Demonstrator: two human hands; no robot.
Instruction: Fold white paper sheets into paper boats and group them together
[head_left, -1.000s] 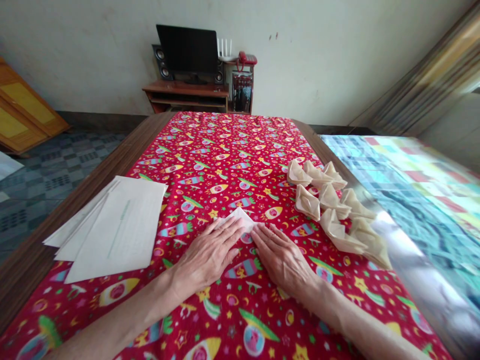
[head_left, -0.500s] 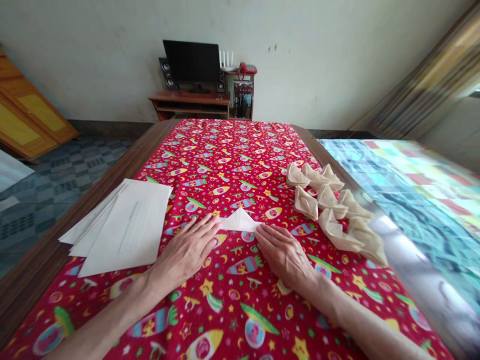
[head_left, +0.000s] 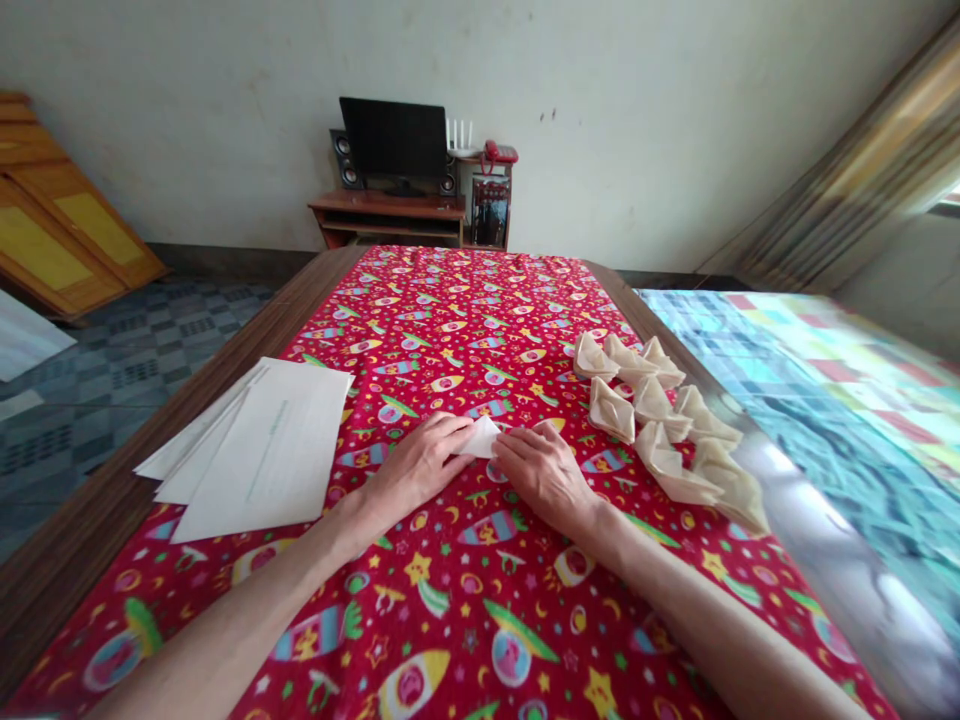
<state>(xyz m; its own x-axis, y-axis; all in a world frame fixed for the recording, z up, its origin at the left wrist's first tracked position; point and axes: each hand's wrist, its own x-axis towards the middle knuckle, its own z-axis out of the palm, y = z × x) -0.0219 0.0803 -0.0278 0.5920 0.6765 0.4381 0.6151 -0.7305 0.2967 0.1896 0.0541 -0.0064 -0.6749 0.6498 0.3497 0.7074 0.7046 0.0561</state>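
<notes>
Between my hands, on the red patterned cloth, lies a small folded white paper (head_left: 481,438) with a pointed peak on its far side. My left hand (head_left: 431,450) has its fingers closed on the paper's left end. On the right end, the fingers of my right hand (head_left: 541,468) are bent and pressed together over it. Both ends of the paper are hidden under the fingers. Several folded paper boats (head_left: 660,410) stand in a cluster to the right of my right hand. Left of my left arm, a fanned stack of paper sheets (head_left: 274,450) lies flat.
The cloth (head_left: 450,330) covers a long table with a brown wooden edge (head_left: 247,345). Beyond its far end stands a desk (head_left: 390,205) with a monitor (head_left: 394,138), speakers and a red telephone (head_left: 499,153). A bed (head_left: 810,400) runs along the right side.
My hands have come closer together, covering more of the paper's ends. Their fingers have gone from lying flat to bent around it. The camera view has shifted slightly.
</notes>
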